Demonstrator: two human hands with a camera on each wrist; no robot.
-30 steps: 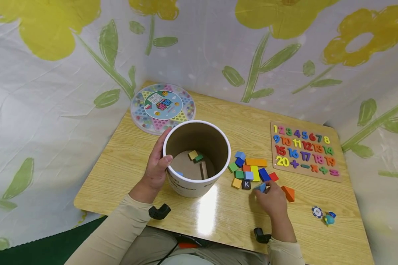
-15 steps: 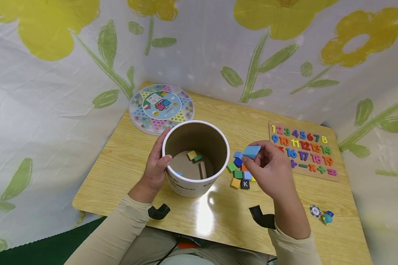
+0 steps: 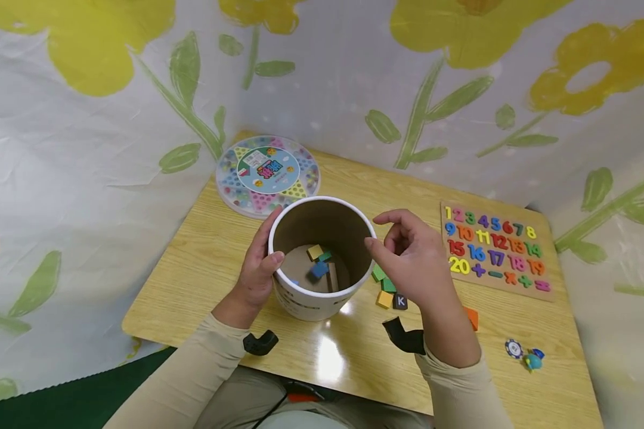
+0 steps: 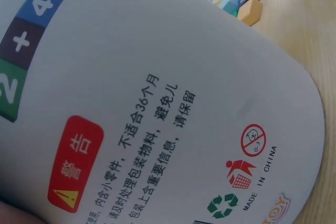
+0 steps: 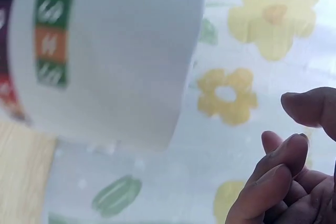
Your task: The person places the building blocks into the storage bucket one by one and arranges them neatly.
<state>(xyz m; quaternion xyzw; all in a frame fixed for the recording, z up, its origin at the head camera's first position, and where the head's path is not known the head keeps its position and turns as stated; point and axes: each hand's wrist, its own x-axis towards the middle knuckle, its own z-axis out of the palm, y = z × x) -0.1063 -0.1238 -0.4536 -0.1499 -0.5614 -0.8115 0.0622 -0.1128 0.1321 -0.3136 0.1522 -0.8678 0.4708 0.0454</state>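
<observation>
In the head view my left hand (image 3: 256,276) grips a white round toy bucket (image 3: 307,305) by its left side, thumb at the rim. Printed warnings cover the bucket wall (image 4: 173,51) in the left wrist view. On the bucket's floor lie a blue block (image 3: 319,270), a yellow block (image 3: 315,252), a green block (image 3: 325,256) and a brown bar (image 3: 333,277). My right hand (image 3: 415,262) hovers just right of the rim, fingers loosely bent, with nothing between thumb and fingertips. Partly hidden below it are loose blocks, including a black block marked K (image 3: 400,301).
A number board (image 3: 496,250) lies at the right, and a round game board (image 3: 268,174) sits behind the bucket. An orange block (image 3: 471,318), a poker chip (image 3: 513,348) and a small teal toy figure (image 3: 533,361) are near the right front of the wooden table (image 3: 182,280).
My right hand has picked up a blue block from the table, carried it up and left, and let it go into the bucket. The left hand keeps its grip.
</observation>
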